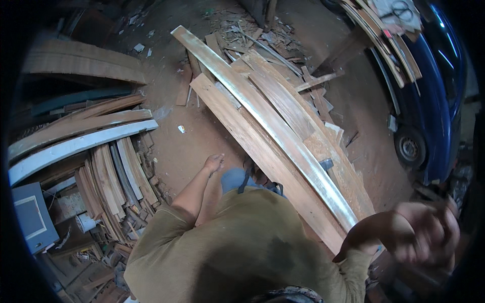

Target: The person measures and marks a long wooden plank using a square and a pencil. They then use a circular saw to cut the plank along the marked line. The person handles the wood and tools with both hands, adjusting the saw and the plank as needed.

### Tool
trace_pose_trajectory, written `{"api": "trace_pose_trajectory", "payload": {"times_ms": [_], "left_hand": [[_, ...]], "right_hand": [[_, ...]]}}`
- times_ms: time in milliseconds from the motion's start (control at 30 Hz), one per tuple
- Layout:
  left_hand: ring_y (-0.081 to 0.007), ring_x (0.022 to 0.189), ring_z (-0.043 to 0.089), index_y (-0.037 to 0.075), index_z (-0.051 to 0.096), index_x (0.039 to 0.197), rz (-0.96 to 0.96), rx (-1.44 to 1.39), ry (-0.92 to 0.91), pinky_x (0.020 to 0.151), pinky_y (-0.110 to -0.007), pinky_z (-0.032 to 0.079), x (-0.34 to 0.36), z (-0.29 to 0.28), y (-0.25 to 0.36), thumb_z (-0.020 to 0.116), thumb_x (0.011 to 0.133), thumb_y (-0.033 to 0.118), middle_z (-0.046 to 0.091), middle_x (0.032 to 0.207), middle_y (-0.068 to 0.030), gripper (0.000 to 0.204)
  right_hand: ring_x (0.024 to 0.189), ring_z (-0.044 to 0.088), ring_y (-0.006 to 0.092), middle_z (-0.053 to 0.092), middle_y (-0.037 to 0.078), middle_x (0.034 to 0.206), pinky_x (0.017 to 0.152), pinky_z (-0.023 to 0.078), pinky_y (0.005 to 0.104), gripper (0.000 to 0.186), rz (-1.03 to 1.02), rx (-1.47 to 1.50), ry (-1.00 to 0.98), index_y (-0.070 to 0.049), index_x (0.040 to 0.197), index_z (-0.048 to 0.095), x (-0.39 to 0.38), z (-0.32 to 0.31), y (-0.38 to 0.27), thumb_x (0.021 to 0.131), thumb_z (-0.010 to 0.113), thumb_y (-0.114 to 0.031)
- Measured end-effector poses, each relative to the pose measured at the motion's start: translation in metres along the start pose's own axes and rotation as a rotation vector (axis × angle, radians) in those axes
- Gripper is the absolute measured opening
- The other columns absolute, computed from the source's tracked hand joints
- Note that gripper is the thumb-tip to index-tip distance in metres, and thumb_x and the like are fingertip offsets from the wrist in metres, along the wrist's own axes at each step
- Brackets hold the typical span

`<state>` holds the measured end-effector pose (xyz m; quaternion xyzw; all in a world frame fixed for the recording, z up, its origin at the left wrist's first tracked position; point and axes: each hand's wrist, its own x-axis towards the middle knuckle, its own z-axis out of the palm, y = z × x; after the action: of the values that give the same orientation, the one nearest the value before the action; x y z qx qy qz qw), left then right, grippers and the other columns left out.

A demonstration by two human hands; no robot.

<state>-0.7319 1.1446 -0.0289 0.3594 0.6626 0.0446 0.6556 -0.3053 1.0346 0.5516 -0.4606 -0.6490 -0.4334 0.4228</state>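
Left hand (pixel 214 162) near brown plank (pixel 268 161)

Surroundings of a workshop. Right: a blue car (pixel 429 86), its wheel (pixel 410 146) on the reddish-brown floor (pixel 166 136). Upper right: a layered stack of thin strips (pixel 378 38), bearing a pale sheet (pixel 380 6) and a dark looped tool (pixel 394 13). Top centre: a litter of offcuts (pixel 242 38) near the foot of a dark post (pixel 257 10). Left: wide brown planks (pixel 86 60); nearer, a white plank (pixel 81 146), bowed by the lens, above a row of slats (pixel 108 177). Lower left: a grey panel (pixel 22 197) with a pale rectangular outline, and just beside it a white cylinder (pixel 86 222). Mid-left: a small paper scrap (pixel 182 129) on the floor.
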Motion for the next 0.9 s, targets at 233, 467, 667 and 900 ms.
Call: {"api": "trace_pose_trajectory", "payload": {"times_ms": [233, 467, 667, 900], "left_hand": [[-0.0146, 0.065, 0.061, 0.005, 0.067, 0.108, -0.084, -0.003, 0.004, 0.058, -0.029, 0.054, 0.035, 0.001, 0.016, 0.06, 0.1, 0.044, 0.066, 0.088, -0.0046, 0.041], [-0.0155, 0.068, 0.062, 0.006, 0.067, 0.107, -0.192, 0.065, -0.036, 0.057, -0.031, 0.054, 0.034, 0.011, 0.005, 0.058, 0.101, 0.037, 0.064, 0.085, -0.0044, 0.033], [-0.0185, 0.077, 0.066, 0.005, 0.062, 0.122, -0.192, 0.22, -0.146, 0.062, -0.031, 0.055, 0.041, 0.034, 0.004, 0.054, 0.1, 0.04, 0.069, 0.103, -0.0102, 0.042], [-0.0218, 0.091, 0.066, 0.005, 0.048, 0.143, -0.108, 0.265, -0.156, 0.074, -0.037, 0.056, 0.019, 0.086, 0.002, 0.048, 0.103, 0.049, 0.065, 0.119, -0.0126, 0.06]], "right_hand": [[0.097, 0.062, 0.0247, 0.064, 0.014, 0.105, 0.088, 0.049, 0.0363, 0.035, 1.227, 0.049, -0.828, 0.001, 0.121, 0.063, -0.28, 0.05, -0.05, 0.09, 0.072, -0.01], [0.101, 0.067, 0.0255, 0.07, 0.018, 0.112, 0.087, 0.054, 0.0363, 0.04, 1.798, -0.063, -1.108, 0.001, 0.12, 0.067, -0.485, -0.104, -0.142, 0.087, 0.077, -0.019], [0.096, 0.068, 0.0223, 0.073, 0.014, 0.102, 0.086, 0.054, 0.0343, 0.039, 2.234, -0.303, -0.941, 0.001, 0.114, 0.07, -0.555, -0.211, -0.166, 0.086, 0.077, -0.025], [0.093, 0.066, 0.0239, 0.07, 0.016, 0.1, 0.084, 0.054, 0.0354, 0.049, 2.18, -0.508, -0.474, 0.003, 0.121, 0.065, -0.607, -0.295, -0.157, 0.085, 0.079, -0.027]]}}
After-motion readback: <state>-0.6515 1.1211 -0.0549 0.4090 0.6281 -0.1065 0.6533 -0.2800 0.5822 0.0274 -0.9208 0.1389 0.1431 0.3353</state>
